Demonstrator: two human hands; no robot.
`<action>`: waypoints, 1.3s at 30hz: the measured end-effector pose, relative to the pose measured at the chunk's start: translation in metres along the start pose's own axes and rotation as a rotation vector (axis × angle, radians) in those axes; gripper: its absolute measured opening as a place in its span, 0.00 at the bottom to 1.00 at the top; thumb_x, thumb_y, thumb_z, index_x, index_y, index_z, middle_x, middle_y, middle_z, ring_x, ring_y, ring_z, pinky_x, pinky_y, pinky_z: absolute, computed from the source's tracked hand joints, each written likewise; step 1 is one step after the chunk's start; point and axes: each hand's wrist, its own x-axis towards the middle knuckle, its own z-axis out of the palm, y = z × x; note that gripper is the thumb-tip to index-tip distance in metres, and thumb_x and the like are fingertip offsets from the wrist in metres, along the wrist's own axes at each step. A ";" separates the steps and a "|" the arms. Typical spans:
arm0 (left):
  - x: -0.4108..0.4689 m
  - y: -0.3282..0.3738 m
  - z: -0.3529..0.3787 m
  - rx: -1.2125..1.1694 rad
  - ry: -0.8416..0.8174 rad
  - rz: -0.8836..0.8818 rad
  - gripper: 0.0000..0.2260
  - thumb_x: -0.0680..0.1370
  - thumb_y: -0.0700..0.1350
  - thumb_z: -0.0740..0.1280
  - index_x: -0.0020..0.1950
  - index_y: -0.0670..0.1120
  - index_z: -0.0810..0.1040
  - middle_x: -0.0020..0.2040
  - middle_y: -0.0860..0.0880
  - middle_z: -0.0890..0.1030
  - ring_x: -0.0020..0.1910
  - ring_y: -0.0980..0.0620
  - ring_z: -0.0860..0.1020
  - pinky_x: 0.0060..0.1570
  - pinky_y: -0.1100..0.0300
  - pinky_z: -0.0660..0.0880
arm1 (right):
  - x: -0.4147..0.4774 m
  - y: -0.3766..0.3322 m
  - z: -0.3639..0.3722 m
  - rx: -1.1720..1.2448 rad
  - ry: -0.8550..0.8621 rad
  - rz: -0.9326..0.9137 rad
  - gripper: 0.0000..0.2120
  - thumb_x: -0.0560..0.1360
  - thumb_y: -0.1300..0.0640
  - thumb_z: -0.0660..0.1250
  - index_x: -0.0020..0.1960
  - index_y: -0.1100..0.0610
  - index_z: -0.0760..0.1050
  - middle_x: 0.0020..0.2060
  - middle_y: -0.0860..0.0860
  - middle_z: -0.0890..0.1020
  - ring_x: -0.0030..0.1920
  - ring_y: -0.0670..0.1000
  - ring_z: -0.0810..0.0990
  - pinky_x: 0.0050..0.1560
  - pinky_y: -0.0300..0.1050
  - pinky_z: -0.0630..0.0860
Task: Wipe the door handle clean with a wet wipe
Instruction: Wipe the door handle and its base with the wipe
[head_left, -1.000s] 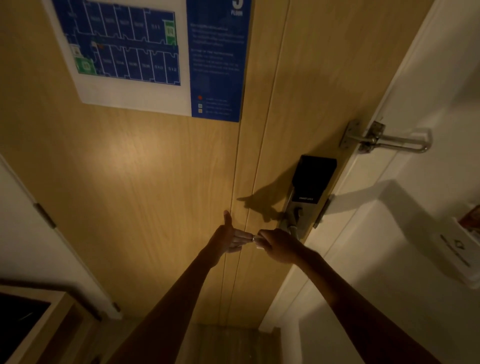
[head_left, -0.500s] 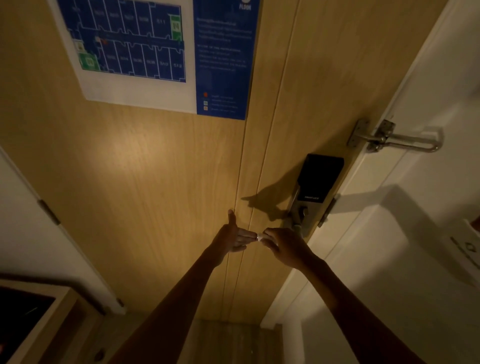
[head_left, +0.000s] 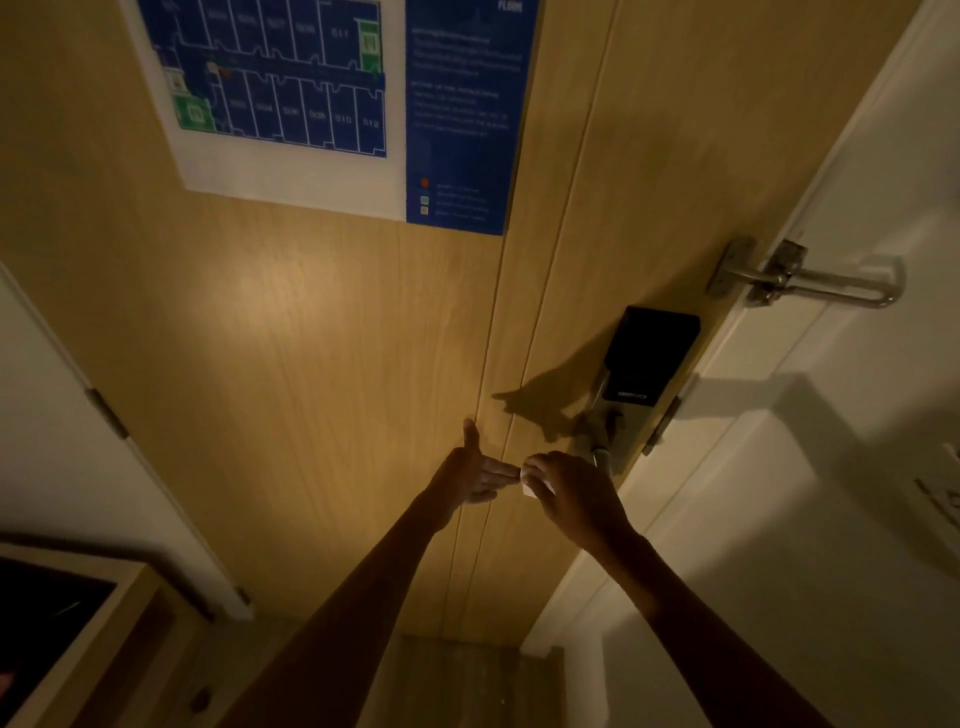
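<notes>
Just below the middle of the frame, the right hand (head_left: 574, 496) is curled, its fingers pinched on a small pale wet wipe (head_left: 527, 480) whose white corner peeks out on the left side of the hand. The left hand (head_left: 475, 475) sits right beside it, fingers straight and spread, thumb pointing up toward the door (head_left: 311, 364), and its fingertips (head_left: 506, 470) reach to the edge of the wipe; whether they actually grip that edge I cannot tell in this dim light. The door handle (head_left: 597, 447) is just up and to the right of the right hand, a short metal lever partly hidden behind the knuckles, below the black lock panel (head_left: 649, 358). Farther out, a metal swing latch (head_left: 810, 283) sits at the right edge of the door, and a blue floor plan (head_left: 280, 78) is posted at the upper left. The step appears to be readying the wipe before it meets the lever. To do it well, I would open the wipe to a flat face, wrap it round the lever so the underside gets covered too, and draw it along from the base to the tip with firm pressure, steadying the lever so it does not swing down.
</notes>
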 end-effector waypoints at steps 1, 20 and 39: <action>0.000 -0.002 0.000 0.004 0.001 0.005 0.42 0.78 0.66 0.38 0.51 0.38 0.83 0.55 0.40 0.83 0.58 0.47 0.80 0.61 0.54 0.74 | -0.001 -0.002 0.001 -0.021 0.014 -0.004 0.11 0.77 0.51 0.66 0.57 0.54 0.78 0.49 0.49 0.84 0.48 0.46 0.82 0.47 0.36 0.74; 0.003 0.008 -0.001 0.053 -0.027 -0.024 0.43 0.77 0.66 0.37 0.53 0.37 0.82 0.55 0.39 0.82 0.59 0.46 0.79 0.59 0.55 0.74 | 0.000 0.003 0.018 0.059 -0.044 0.160 0.20 0.76 0.49 0.67 0.65 0.56 0.74 0.57 0.52 0.82 0.58 0.50 0.80 0.59 0.44 0.77; -0.001 0.008 0.003 0.046 0.004 -0.044 0.41 0.78 0.65 0.39 0.54 0.36 0.81 0.55 0.38 0.82 0.59 0.44 0.79 0.60 0.53 0.75 | -0.005 0.001 0.015 0.096 0.054 -0.003 0.10 0.79 0.52 0.65 0.58 0.54 0.77 0.48 0.48 0.84 0.50 0.45 0.82 0.51 0.40 0.79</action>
